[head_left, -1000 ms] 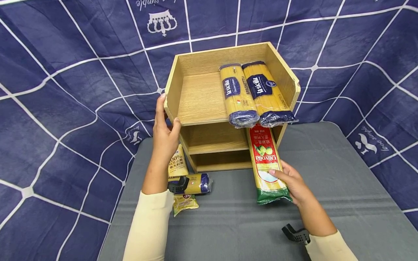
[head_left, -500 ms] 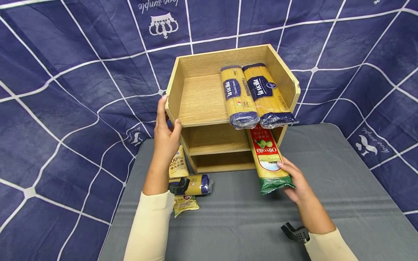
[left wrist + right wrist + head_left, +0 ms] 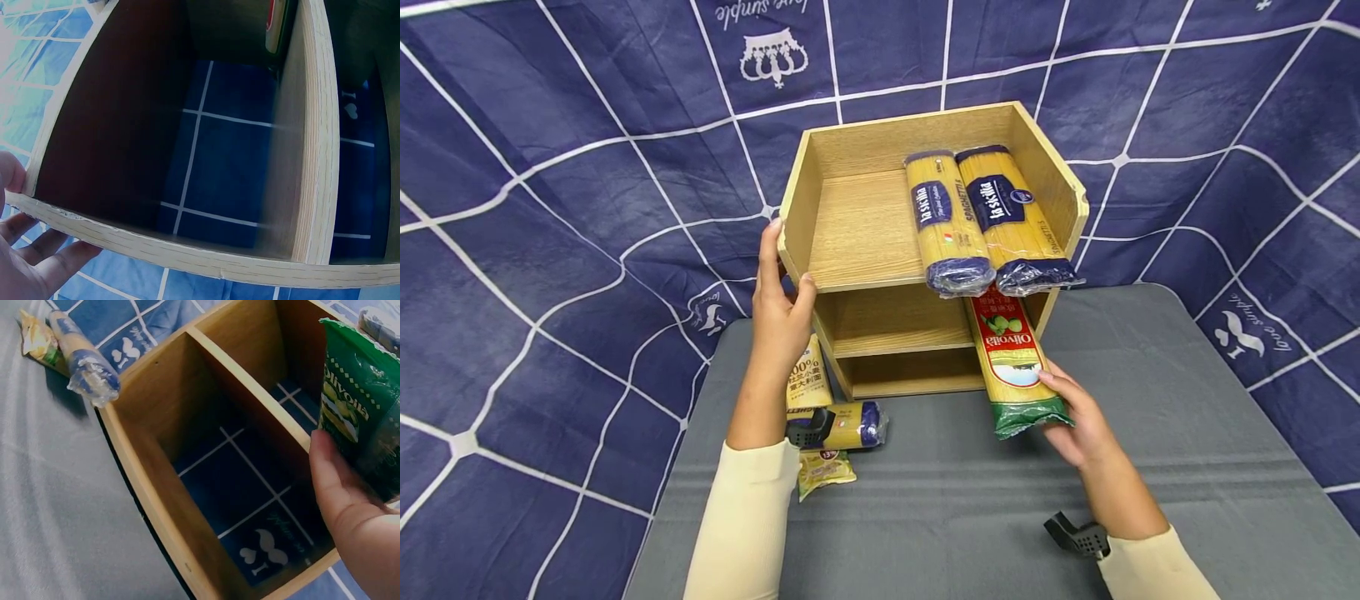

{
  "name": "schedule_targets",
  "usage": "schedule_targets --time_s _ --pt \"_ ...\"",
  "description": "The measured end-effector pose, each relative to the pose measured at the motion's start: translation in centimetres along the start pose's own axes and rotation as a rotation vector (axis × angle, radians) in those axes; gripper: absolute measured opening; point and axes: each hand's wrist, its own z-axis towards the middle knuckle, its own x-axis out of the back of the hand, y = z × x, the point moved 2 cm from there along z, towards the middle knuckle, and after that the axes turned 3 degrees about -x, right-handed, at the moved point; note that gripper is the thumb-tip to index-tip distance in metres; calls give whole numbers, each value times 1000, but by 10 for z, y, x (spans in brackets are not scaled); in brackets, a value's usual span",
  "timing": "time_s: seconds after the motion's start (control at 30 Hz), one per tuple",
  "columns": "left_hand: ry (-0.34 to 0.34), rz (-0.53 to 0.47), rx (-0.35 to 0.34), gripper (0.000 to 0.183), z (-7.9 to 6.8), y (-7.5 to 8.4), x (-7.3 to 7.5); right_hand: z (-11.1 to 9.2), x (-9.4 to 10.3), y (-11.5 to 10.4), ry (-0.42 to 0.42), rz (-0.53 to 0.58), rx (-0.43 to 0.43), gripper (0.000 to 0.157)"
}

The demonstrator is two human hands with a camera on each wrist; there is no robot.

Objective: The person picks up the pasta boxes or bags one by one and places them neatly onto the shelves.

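My left hand grips the left side panel of a wooden shelf unit; in the left wrist view, thumb and fingers lie on either side of the board's edge. My right hand holds the green near end of a red, yellow and green Olivoilà spaghetti pack, thumb along its right edge. The pack's far end is inside the middle compartment at the right, hidden under the top board. Two blue-labelled La Sicilia spaghetti packs lie side by side on the top, their near ends jutting over the front edge.
Left of the unit, partly behind my left arm, are a cream pasta pack, another blue-ended spaghetti pack and a small yellow packet. Grey cloth covers the table. A blue gridded curtain hangs behind.
The Olivoilà pack has slid farther into the middle compartment, and my right hand has moved forward with it, its thumb shifting to the pack's edge. My left hand stays on the panel.
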Motion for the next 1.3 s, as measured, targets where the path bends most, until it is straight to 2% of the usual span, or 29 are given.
schedule_targets --time_s 0.17,0.4,0.57,0.8,0.93,1.07,1.3 --pt "10 9 -6 73 1 1 0 -10 -1 -1 31 -102 37 44" --pt "10 4 10 72 2 2 0 -24 -7 -6 175 -484 107 60" --pt "4 9 14 73 2 1 -1 -33 -9 -9 180 -663 143 67" --pt "10 13 10 73 2 0 -2 -39 -10 -10 121 -751 203 79" --pt "13 9 16 74 1 1 -1 -41 -10 -9 128 -844 223 76" --pt "16 8 13 75 0 2 -1 -40 -11 -6 172 -931 243 69" --pt "7 12 8 74 -1 2 1 -36 -13 -1 266 -939 331 59"
